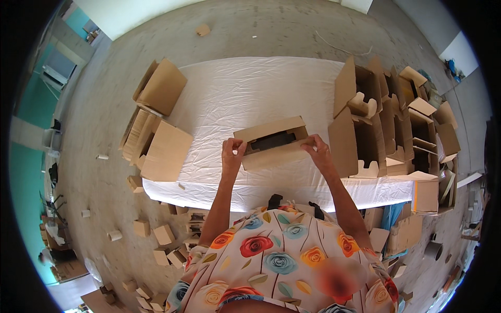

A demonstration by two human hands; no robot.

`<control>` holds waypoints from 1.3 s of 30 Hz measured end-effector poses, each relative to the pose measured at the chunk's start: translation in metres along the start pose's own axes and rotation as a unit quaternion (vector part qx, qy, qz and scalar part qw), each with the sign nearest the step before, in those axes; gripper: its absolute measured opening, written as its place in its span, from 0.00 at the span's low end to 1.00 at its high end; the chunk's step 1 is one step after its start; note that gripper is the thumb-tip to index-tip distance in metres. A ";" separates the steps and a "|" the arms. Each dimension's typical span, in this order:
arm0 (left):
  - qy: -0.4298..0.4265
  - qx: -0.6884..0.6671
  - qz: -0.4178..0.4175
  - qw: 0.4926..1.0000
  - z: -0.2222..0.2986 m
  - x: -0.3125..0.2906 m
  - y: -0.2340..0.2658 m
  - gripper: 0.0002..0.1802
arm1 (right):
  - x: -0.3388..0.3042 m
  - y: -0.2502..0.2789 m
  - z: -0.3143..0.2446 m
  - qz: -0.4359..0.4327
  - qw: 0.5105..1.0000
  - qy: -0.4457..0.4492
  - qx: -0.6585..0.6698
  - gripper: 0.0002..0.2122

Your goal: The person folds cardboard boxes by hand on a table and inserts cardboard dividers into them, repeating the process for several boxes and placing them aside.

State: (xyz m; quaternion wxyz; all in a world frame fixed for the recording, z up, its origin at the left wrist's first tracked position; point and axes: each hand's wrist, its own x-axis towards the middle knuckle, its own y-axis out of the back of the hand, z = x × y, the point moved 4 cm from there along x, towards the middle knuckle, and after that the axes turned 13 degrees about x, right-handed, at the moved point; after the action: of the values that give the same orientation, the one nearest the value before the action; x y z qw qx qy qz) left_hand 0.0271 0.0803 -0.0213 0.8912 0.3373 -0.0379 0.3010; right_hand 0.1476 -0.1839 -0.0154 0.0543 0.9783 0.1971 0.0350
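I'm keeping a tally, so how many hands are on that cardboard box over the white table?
2: the left hand grips the cardboard box at its left end, the right hand at its right end.

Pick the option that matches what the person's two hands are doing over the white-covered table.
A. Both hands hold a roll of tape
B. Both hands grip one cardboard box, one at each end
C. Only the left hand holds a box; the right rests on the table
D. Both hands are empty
B: the left hand and the right hand each grip an end of the same cardboard box, held above the white-covered table.
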 end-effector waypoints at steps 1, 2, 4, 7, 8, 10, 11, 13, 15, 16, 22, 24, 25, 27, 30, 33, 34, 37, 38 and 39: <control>0.004 0.016 0.003 1.000 0.004 0.000 0.001 0.07 | 0.000 0.000 -0.001 0.016 1.000 0.008 -0.009 0.12; 0.008 0.032 0.006 0.999 0.005 0.000 0.002 0.06 | 0.001 -0.002 -0.003 0.033 0.999 0.015 -0.018 0.12; -0.010 0.057 0.015 0.998 0.004 0.000 0.001 0.07 | 0.002 -0.003 -0.006 0.058 0.997 0.025 -0.042 0.11; 0.016 0.036 0.007 0.999 0.007 -0.004 -0.002 0.09 | 0.007 -0.005 -0.005 0.084 0.993 0.037 -0.071 0.12; 0.033 0.018 0.001 0.999 0.009 -0.005 -0.004 0.10 | 0.008 -0.006 0.000 0.092 0.992 0.043 -0.072 0.12; 0.041 0.015 -0.006 0.999 0.011 -0.005 -0.006 0.12 | 0.010 -0.006 0.004 0.096 0.991 0.045 -0.078 0.12; 0.043 0.016 -0.004 0.999 0.011 -0.005 -0.007 0.13 | 0.011 -0.007 0.004 0.093 0.991 0.040 -0.083 0.13; 0.021 0.050 0.012 0.998 0.009 -0.004 -0.007 0.13 | 0.011 -0.007 0.004 0.097 0.991 0.027 -0.089 0.14; -0.024 0.116 0.040 0.992 0.000 -0.007 -0.009 0.13 | 0.010 -0.007 0.006 0.109 0.990 0.009 -0.091 0.16; 0.001 0.087 0.034 0.996 -0.004 -0.007 -0.010 0.13 | 0.010 -0.007 0.008 0.108 0.989 0.012 -0.103 0.16; 0.053 0.019 0.043 0.998 -0.009 -0.007 -0.016 0.11 | 0.013 -0.005 0.029 0.121 0.987 -0.025 -0.105 0.21; 0.062 0.023 0.054 0.996 -0.010 -0.004 -0.017 0.10 | 0.013 -0.002 0.042 0.118 0.987 -0.078 -0.076 0.23; 0.065 0.030 0.060 0.996 -0.017 -0.002 -0.018 0.10 | 0.013 -0.002 0.046 0.105 0.985 -0.118 -0.062 0.24; 0.074 0.021 0.092 0.993 -0.051 -0.007 -0.029 0.20 | 0.010 -0.005 0.048 0.076 0.977 -0.198 -0.038 0.27; 0.384 -0.142 0.022 0.912 -0.089 -0.024 -0.047 0.34 | 0.000 -0.014 0.029 0.005 0.932 -0.359 -0.044 0.31; 0.359 -0.309 -0.170 0.864 -0.043 -0.011 -0.033 0.41 | 0.010 -0.022 0.040 0.008 0.939 -0.331 0.091 0.27; 0.319 -0.357 -0.170 0.862 -0.040 -0.008 -0.034 0.40 | 0.021 -0.027 0.035 -0.005 0.952 -0.294 0.089 0.26; 0.333 -0.404 -0.125 0.843 -0.055 0.004 -0.030 0.38 | 0.063 -0.046 0.018 -0.040 0.979 -0.188 0.061 0.23; 0.325 -0.402 -0.096 0.851 -0.058 0.014 -0.025 0.38 | 0.082 -0.056 0.013 -0.047 0.985 -0.162 0.038 0.22; 0.319 -0.399 -0.065 0.857 -0.060 0.026 -0.020 0.38 | 0.103 -0.068 0.006 -0.053 0.989 -0.135 0.016 0.22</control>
State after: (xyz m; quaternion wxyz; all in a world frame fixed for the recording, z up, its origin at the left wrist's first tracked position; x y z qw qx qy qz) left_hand 0.0510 0.1195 -0.0721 0.9303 -0.1598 0.1534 0.2922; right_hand 0.2175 -0.0822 -0.0246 0.0667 0.9628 0.2406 -0.1030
